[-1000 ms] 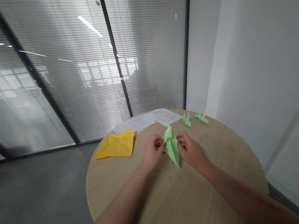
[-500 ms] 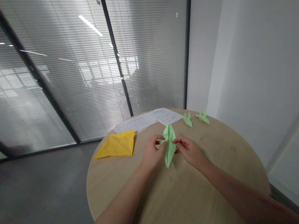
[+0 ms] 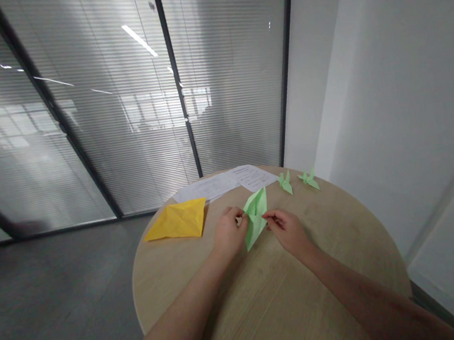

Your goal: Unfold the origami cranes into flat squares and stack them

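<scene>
A light green sheet of folded origami paper (image 3: 256,219) is held up over the table between my two hands, its long points aimed up-right and down-left. My left hand (image 3: 229,230) pinches its left edge between thumb and fingers. On the opposite side, my right hand (image 3: 285,228) is closed in a pinch at the paper's right edge. Two small green paper cranes, one (image 3: 285,183) nearer and one (image 3: 309,180) farther right, stand beyond my right hand.
The round wooden table (image 3: 265,304) carries a yellow folded paper (image 3: 179,220) on its left and printed white sheets (image 3: 220,183) at the back. A glass partition with blinds (image 3: 232,80) rises behind, and a white wall (image 3: 420,111) borders the right.
The green paper has tilted, its top point going right and its bottom point left. It now looks flatter and broader, with the central crease less gaping. Both hands stay pinched at its sides.
</scene>
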`<state>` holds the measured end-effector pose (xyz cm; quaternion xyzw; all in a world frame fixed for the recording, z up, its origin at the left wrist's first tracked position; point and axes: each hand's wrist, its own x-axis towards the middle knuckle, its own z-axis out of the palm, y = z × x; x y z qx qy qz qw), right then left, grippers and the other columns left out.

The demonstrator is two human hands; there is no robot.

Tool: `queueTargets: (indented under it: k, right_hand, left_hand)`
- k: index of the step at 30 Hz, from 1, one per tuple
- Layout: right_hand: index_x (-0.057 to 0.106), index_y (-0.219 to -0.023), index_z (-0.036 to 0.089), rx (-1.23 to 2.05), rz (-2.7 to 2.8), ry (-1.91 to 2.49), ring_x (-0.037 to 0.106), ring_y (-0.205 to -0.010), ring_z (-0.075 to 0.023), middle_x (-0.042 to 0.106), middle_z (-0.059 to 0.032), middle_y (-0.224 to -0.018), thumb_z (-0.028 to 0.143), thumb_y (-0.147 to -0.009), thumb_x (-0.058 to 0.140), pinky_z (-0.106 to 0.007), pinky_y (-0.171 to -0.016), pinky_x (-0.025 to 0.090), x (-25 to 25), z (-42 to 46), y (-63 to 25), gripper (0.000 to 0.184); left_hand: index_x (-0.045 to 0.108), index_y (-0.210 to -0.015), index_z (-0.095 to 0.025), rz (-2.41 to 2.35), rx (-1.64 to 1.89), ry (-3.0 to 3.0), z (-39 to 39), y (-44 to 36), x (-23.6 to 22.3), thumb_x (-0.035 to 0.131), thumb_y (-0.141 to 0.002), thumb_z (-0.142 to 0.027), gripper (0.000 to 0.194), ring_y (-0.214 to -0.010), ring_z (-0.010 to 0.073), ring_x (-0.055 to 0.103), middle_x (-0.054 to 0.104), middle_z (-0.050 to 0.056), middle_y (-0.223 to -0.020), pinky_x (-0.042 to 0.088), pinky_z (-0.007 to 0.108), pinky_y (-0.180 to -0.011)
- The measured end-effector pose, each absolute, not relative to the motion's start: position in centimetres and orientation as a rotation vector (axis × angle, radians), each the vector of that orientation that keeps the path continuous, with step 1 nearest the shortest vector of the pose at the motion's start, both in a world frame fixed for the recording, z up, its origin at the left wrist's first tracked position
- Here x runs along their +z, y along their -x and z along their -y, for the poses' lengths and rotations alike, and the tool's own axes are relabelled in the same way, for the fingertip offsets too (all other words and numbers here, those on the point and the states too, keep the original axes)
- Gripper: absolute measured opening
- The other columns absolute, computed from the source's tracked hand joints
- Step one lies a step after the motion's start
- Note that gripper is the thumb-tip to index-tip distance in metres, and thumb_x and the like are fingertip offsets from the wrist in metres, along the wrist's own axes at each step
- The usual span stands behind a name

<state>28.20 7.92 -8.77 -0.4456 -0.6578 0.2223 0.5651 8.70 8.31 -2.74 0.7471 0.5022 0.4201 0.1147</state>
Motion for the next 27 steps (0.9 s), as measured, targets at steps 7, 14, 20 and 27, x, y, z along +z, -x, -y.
queueTargets:
  k: [7, 14, 20, 27]
  right_hand:
    - [0.068, -0.100, 0.023, 0.472, 1.469, 1.078, 0.072, -0.082, -0.0201, 0.073, -0.0051, -0.094, 0.031, -0.091, 0.058, -0.035, -0.076, 0.063, -9.0, -8.6, -28.6, 0.015]
    - [0.043, -0.153, 0.027, 0.230, 1.514, 1.042, 0.063, -0.129, -0.0275, 0.052, -0.0155, -0.151, 0.023, -0.087, 0.063, -0.045, -0.098, 0.061, -8.2, -8.1, -29.0, 0.068]
    - [0.025, -0.165, 0.027, 0.189, 1.614, 1.037, 0.041, -0.153, -0.0319, 0.040, -0.0163, -0.165, 0.019, -0.083, 0.070, -0.056, -0.122, 0.041, -7.7, -8.3, -29.8, 0.093]
    - [0.030, -0.162, 0.026, 0.411, 1.641, 0.952, 0.062, -0.135, -0.0254, 0.063, -0.0128, -0.145, 0.022, -0.086, 0.067, -0.050, -0.119, 0.046, -7.4, -7.8, -29.6, 0.084]
  left_hand:
    - [0.057, -0.075, -0.022, -1.335, 1.281, -2.033, -8.5, -8.7, -2.8, 0.057, -0.087, -0.021, 0.011, -0.071, 0.0189, 0.061, 0.064, 0.001, -0.074, 0.043, 0.028, -0.064]
    - [0.054, -0.070, -0.022, -1.247, 1.324, -1.958, -8.6, -8.6, -2.8, 0.055, -0.080, -0.018, 0.011, -0.070, 0.0181, 0.060, 0.062, -0.001, -0.069, 0.042, 0.027, -0.063]
    - [0.058, -0.083, -0.021, -1.231, 1.340, -1.898, -9.1, -8.4, -3.2, 0.058, -0.074, -0.011, 0.014, -0.068, 0.0171, 0.062, 0.067, -0.001, -0.077, 0.045, 0.027, -0.064]
    - [0.076, -0.103, -0.021, -1.270, 1.215, -2.014, -9.5, -8.0, -3.3, 0.054, -0.075, -0.005, 0.038, -0.087, 0.0232, 0.071, 0.078, 0.006, -0.097, 0.053, 0.035, -0.084]
